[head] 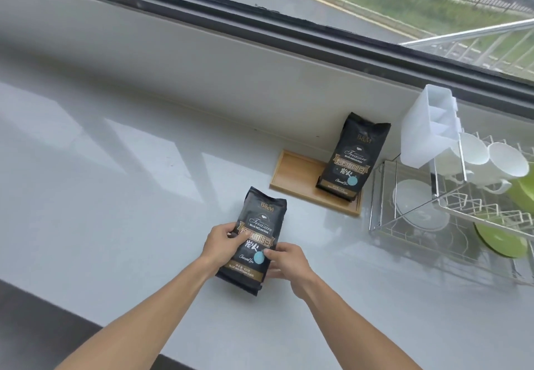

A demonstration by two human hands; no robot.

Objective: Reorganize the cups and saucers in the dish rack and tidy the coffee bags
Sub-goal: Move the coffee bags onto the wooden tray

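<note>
A black coffee bag (pixel 260 219) stands upright on the grey counter, held from both sides. My left hand (pixel 224 242) grips its left edge with the thumb across the label. My right hand (pixel 286 262) holds its right edge, thumb on the front. A second, matching coffee bag (pixel 351 156) stands on the right end of a wooden tray (pixel 294 173) against the wall. To the right, a wire dish rack (pixel 419 225) carries white cups (pixel 502 161) on its upper tier, a white saucer (pixel 416 205) below and green saucers (pixel 502 239).
A white plastic cutlery holder (pixel 424 127) hangs on the rack's left end. The grey counter (pixel 115 182) stretches left, with a dark front edge at the lower left. A window with a dark frame (pixel 260 20) runs along the back wall.
</note>
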